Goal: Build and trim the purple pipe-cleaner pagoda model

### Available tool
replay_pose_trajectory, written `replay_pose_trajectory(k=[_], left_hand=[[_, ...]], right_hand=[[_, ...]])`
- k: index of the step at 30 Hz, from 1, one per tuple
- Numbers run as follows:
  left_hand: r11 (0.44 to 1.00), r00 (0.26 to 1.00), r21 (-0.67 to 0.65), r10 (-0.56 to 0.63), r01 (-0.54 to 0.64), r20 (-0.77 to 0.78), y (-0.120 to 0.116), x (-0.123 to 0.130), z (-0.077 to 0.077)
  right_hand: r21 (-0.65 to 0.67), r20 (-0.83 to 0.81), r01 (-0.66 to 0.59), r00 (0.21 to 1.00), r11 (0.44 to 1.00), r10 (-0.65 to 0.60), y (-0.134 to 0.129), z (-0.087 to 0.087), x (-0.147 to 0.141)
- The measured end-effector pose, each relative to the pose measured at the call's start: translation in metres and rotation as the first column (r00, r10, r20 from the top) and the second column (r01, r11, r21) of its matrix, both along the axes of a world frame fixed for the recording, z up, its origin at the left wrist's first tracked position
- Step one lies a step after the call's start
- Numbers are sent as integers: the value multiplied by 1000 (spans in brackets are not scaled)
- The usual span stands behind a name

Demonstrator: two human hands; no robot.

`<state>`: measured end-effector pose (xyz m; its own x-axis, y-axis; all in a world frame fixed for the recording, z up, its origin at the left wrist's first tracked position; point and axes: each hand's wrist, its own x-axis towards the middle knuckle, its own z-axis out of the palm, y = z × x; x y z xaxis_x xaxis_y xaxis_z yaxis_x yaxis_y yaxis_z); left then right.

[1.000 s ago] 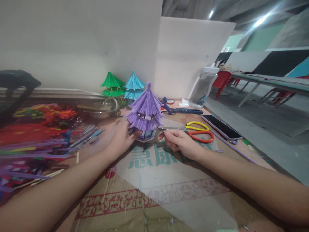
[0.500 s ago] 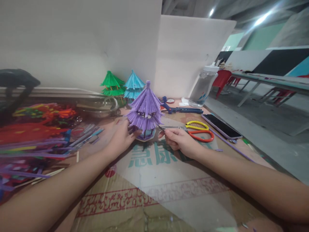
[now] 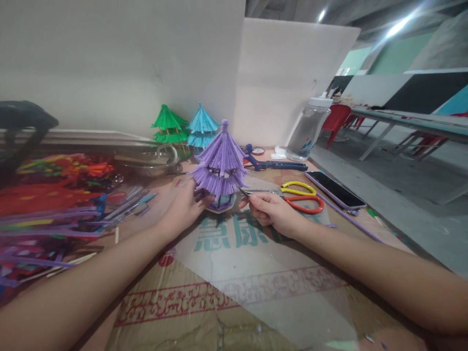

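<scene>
As far as I can judge from my end, the purple model [image 3: 221,158], upright at mid-frame, is well along: both fringed roof tiers sit in place, peak capped, posts standing on the base [image 3: 220,210]. What remains I can't tell; the far side is hidden. Left hand [image 3: 188,202] closed round its lower left, fingers partly out of sight. Right hand [image 3: 272,209] pinches a thin dark tool [image 3: 245,194], tip near the lower eave; contact unclear. Green model [image 3: 168,121] and blue model [image 3: 202,122] stand behind, left of centre, similarly tiered. Surface: printed cardboard [image 3: 183,307], scraps lower right; scissors [image 3: 310,211] and phone [image 3: 334,189] right of centre, bottle [image 3: 307,129] above them. Heaped coloured stems [image 3: 54,195], blurred, fill the left edge. Room: pale wall [image 3: 127,63] behind; upper right, a red chair [image 3: 336,124] and long table [image 3: 405,122] on grey floor [image 3: 402,195].
</scene>
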<state>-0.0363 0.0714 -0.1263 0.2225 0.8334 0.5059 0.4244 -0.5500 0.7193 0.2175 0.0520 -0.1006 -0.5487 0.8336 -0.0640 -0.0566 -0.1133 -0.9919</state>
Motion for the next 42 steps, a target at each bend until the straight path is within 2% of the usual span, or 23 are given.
replay_pose_trajectory(k=[8,31,42], left_hand=[[999,998,33,41,-40,-51,1,-2,-2],[999,998,36,32,-30,-49,2,-2,-2],[999,998,23,40,-39,-52,1,-1,-1]], right_hand=[[9,18,1,1000,1000,-2,0,0,0],[31,46,-19,999,999,17,-2,2,-2],[29,21,22,1000,999,-23,0,-2,-1]])
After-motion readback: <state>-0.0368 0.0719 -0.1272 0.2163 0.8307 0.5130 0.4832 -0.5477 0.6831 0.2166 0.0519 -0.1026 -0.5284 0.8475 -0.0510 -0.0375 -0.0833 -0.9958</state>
